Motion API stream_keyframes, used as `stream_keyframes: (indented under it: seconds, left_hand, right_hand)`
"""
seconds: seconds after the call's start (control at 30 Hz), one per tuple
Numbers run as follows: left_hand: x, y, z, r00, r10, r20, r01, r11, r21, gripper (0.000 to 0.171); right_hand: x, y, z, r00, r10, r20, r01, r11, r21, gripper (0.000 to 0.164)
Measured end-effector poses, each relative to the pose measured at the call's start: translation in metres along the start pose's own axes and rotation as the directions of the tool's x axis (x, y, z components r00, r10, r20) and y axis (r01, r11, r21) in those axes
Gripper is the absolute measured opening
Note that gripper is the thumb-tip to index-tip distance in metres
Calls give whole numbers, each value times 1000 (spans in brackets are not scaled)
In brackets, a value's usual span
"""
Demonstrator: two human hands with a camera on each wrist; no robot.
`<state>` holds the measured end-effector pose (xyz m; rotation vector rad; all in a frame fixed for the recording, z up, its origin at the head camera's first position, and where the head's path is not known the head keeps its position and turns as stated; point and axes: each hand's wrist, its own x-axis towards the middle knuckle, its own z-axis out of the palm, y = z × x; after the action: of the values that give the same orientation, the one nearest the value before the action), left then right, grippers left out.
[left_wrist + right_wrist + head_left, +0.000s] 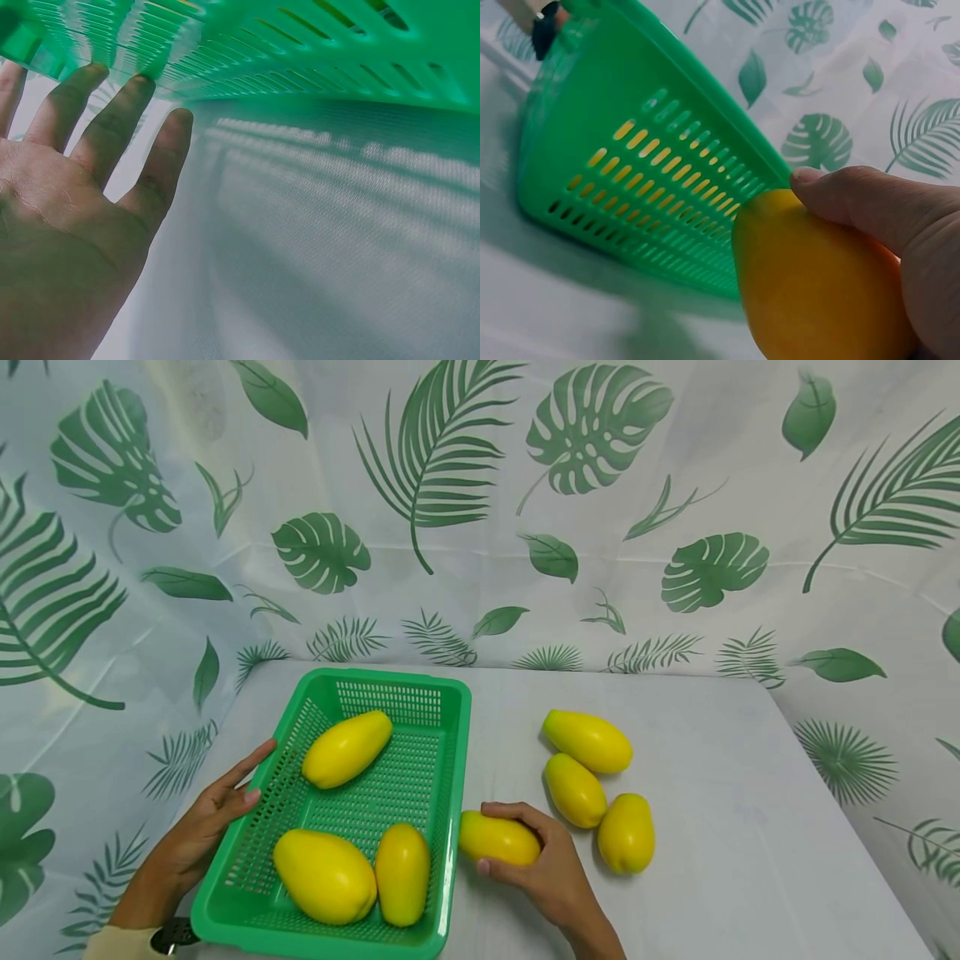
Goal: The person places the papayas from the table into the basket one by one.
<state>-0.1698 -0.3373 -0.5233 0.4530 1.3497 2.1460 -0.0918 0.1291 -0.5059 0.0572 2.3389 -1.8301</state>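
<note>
A green perforated basket point(450, 752) sits on the white table and holds three yellow mangoes point(347, 748). My left hand point(217, 814) lies with straight fingers point(161, 161) against the basket's left wall point(247, 52). My right hand point(543, 860) grips a fourth yellow mango point(495, 839) just right of the basket's right wall point(652, 187); the thumb point(855, 199) curls over the mango point(817, 292). Three more mangoes point(588, 742) lie in a cluster on the table to the right.
The white table point(750, 827) extends to the right and front of the fruit. A leaf-print cloth backdrop point(480, 510) hangs behind and to both sides. The table's right edge runs near the cloth at far right.
</note>
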Motion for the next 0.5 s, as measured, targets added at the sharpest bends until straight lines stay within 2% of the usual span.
stream_keyframes:
  seconds: [0.2,0.4,0.5]
  left_hand:
    - [0,-1,1,999,-1,-42,4,996,86,66]
    - [0,-1,0,1000,10,-16,-8,998,68,66]
    - [-1,0,1,999,7,-42,-2,992,125,65]
  right_hand:
    - [1,-1,-1,1000,-20,-7,20,1000,-7,58]
    - [2,-3,-1,999,-36,-8,36,999,2,58]
    - [2,-4,-2,999,-44,-5,44,999,10,58]
